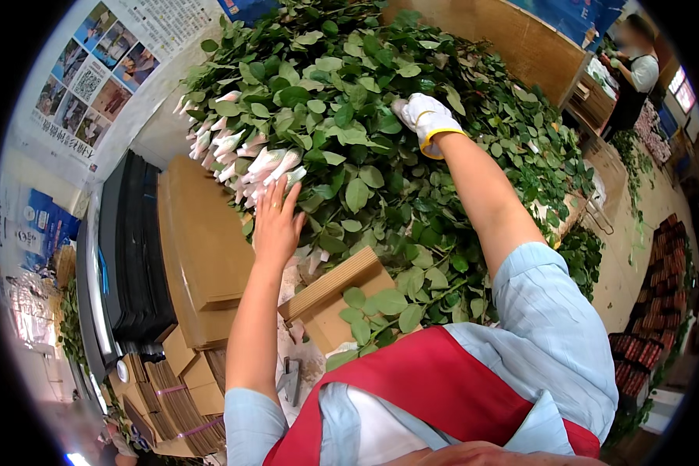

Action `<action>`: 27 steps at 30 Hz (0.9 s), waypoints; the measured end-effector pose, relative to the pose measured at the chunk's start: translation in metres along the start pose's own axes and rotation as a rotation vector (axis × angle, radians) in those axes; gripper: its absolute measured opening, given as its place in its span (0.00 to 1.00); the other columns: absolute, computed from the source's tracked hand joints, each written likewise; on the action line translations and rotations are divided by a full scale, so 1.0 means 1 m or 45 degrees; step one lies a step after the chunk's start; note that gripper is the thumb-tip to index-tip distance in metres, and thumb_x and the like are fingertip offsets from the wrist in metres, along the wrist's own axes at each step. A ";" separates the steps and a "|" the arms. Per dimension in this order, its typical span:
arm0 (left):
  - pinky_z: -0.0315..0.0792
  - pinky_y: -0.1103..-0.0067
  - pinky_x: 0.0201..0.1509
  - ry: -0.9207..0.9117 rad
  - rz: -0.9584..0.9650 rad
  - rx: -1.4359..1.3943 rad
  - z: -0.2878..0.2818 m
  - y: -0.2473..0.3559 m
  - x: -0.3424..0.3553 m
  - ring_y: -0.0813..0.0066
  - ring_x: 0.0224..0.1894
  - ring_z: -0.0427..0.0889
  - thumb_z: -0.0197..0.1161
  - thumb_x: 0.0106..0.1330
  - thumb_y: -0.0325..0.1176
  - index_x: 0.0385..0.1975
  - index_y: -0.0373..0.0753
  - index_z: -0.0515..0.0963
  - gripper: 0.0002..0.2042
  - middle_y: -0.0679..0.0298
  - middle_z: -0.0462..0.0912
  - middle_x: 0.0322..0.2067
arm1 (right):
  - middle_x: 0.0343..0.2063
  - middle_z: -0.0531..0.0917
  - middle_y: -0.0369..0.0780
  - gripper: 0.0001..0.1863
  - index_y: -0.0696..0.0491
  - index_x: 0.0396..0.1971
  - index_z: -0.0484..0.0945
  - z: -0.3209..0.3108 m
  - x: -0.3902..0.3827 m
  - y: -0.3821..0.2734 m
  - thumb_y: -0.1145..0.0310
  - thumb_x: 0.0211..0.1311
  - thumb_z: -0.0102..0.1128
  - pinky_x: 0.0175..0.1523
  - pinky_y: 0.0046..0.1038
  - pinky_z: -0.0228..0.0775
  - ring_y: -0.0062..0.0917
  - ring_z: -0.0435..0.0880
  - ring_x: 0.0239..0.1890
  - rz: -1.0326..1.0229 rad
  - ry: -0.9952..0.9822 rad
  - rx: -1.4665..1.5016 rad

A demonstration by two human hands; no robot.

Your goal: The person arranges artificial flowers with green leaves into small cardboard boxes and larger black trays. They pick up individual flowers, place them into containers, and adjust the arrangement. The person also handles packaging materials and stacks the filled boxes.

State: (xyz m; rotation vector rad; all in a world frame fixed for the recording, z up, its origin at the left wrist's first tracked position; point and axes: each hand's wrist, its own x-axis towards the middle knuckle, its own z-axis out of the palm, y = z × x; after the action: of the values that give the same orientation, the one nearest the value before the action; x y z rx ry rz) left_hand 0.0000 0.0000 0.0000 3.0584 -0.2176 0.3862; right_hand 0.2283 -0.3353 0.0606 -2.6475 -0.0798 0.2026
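Note:
A big heap of leafy green stems (342, 109) lies before me, with several pale pink flower heads in white sleeves (229, 144) along its left side. My bare left hand (279, 210) rests open against the lowest sleeved heads, fingers apart. Higher up on the right, my right hand (427, 120), in a white glove with a yellow cuff, reaches into the leaves with fingers curled; what they hold is hidden. Below the heap, between my forearms, lies a piece of corrugated cardboard (326, 287).
Cardboard sheets (194, 256) and black stacked sheets (136, 256) stand left. A grey metal tool (290, 377) is by my left forearm. A wooden board (489, 39) backs the heap. A co-worker (637, 78) stands at upper right. Stacked dark-red items (652, 311) line the right.

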 end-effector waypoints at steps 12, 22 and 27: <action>0.54 0.56 0.80 -0.215 0.004 0.116 -0.007 -0.030 0.041 0.58 0.81 0.51 0.56 0.70 0.25 0.75 0.63 0.63 0.34 0.70 0.52 0.80 | 0.33 0.89 0.50 0.20 0.52 0.36 0.89 0.012 -0.218 -0.052 0.53 0.65 0.54 0.48 0.43 0.81 0.46 0.89 0.41 -0.634 -0.104 -0.101; 0.60 0.55 0.74 0.262 -0.145 -0.226 -0.153 0.033 -0.203 0.48 0.68 0.72 0.73 0.62 0.49 0.68 0.43 0.73 0.35 0.53 0.77 0.63 | 0.54 0.83 0.53 0.27 0.53 0.58 0.77 0.063 -0.323 -0.157 0.50 0.66 0.55 0.60 0.43 0.76 0.48 0.84 0.55 -1.038 -0.685 0.350; 0.74 0.61 0.62 0.344 -0.493 -0.443 -0.160 0.070 -0.274 0.52 0.54 0.83 0.69 0.62 0.28 0.52 0.35 0.83 0.17 0.54 0.86 0.50 | 0.46 0.89 0.42 0.16 0.44 0.51 0.86 0.049 -0.184 -0.031 0.59 0.66 0.63 0.55 0.37 0.80 0.36 0.88 0.49 -0.549 0.158 0.314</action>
State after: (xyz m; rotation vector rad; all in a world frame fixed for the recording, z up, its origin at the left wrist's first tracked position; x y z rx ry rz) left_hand -0.3116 -0.0215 0.0883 2.5881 0.2852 0.6453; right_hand 0.0384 -0.3022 0.0567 -2.3236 -0.5412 -0.0913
